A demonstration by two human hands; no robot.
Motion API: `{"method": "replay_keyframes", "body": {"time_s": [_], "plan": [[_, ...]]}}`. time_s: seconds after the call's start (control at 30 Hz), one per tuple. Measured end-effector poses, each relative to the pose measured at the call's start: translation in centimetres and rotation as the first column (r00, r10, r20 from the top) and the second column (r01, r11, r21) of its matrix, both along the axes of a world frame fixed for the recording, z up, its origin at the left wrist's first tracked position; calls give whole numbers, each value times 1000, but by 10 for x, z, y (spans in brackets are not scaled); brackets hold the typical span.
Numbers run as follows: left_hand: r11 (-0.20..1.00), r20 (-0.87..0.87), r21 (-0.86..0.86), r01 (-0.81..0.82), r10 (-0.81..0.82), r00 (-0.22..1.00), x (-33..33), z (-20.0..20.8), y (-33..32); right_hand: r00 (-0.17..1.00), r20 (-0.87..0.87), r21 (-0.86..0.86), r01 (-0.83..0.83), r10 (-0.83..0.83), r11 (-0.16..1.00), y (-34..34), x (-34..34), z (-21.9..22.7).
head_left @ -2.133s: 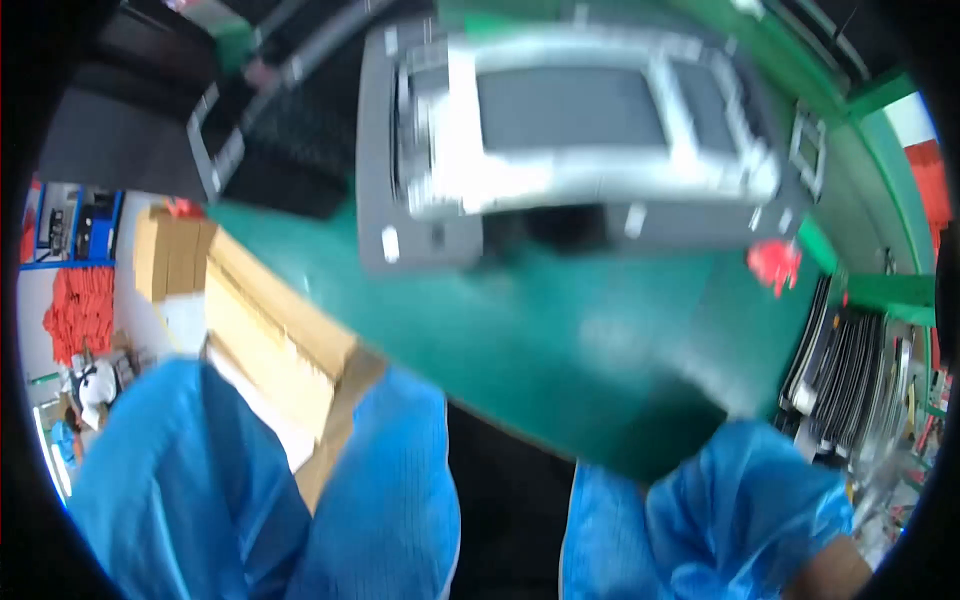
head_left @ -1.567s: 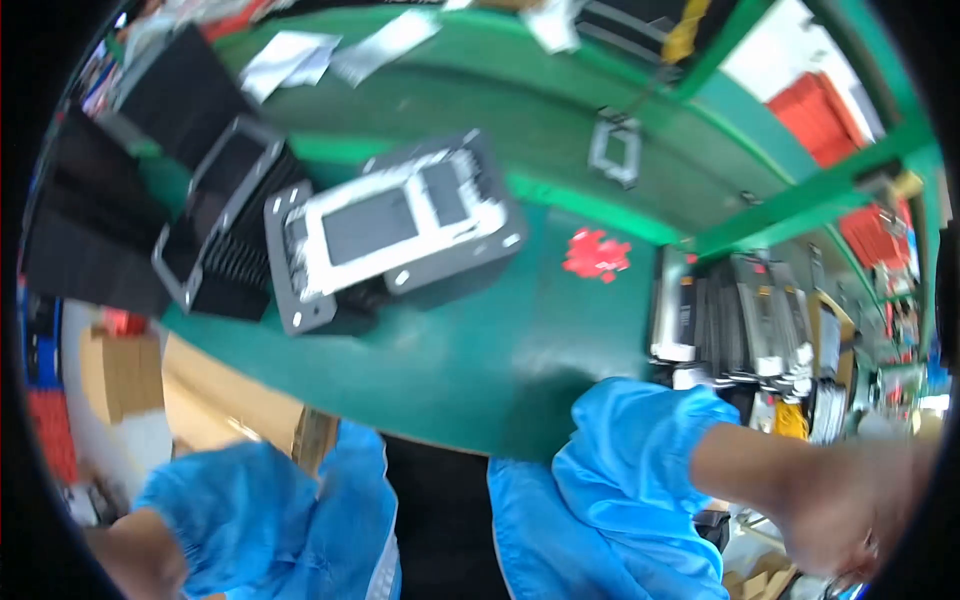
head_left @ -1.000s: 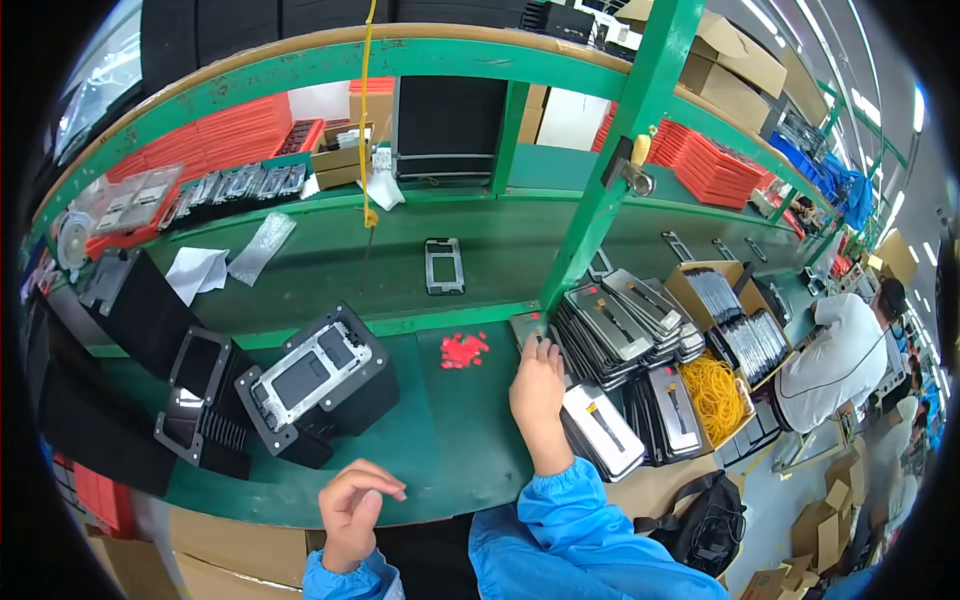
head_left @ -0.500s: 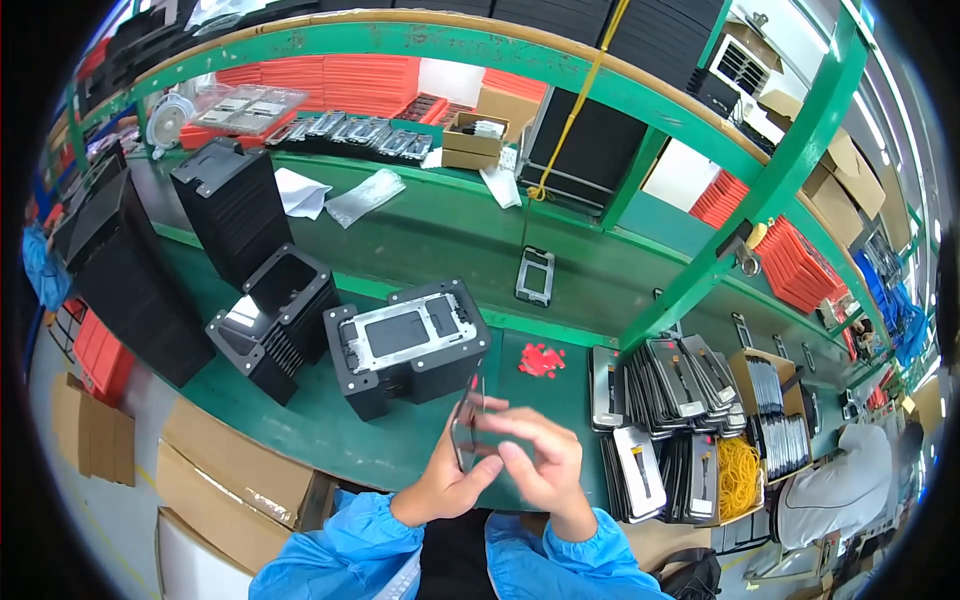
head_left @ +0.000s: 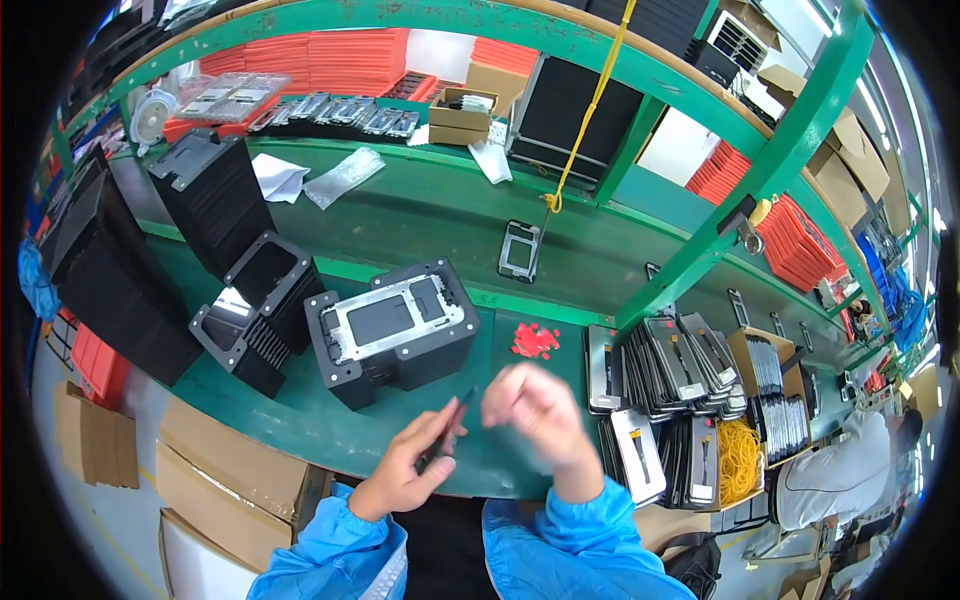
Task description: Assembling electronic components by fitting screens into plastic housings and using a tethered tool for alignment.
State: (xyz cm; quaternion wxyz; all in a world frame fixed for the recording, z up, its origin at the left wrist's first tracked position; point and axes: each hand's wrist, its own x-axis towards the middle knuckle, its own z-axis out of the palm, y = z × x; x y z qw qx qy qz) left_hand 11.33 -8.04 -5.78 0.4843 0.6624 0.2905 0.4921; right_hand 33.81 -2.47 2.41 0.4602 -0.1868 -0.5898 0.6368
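Observation:
My left hand (head_left: 405,465) is closed around a thin, dark, phone-sized panel (head_left: 446,438), seen almost edge-on above the table's front edge. To its right, my right hand (head_left: 540,410) is raised apart from the panel. Its fingers are curled and slightly blurred; anything between the fingertips is hidden. Just beyond the right hand lies a small pile of red tabs (head_left: 536,341) on the green table. A silver phone frame (head_left: 395,320) sits on top of a black block-like stack (head_left: 425,358), beyond my left hand.
Black trays (head_left: 262,310) and tall black stacks (head_left: 210,200) stand at the left. Flat panels (head_left: 680,360) are piled at the right, beside yellow bands (head_left: 739,470). Another phone frame (head_left: 520,250) lies on the conveyor behind. A green post (head_left: 745,225) rises at the right.
My right hand has drawn away from the panel and its fingers have curled. My left hand has shifted left and lower with the panel. The red spot at the panel's top no longer shows.

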Motion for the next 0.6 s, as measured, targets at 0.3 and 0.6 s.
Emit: {"method": "replay_keyframes", "body": {"time_s": [0.3, 0.6], "plan": [[785, 706, -390, 481, -80, 703, -17, 41, -3, 358, 553, 668, 348, -752, 657, 93, 31, -70], [891, 639, -286, 351, -95, 763, -41, 53, 9, 818, 333, -103, -462, 469, 881, 46, -57, 72]]}}
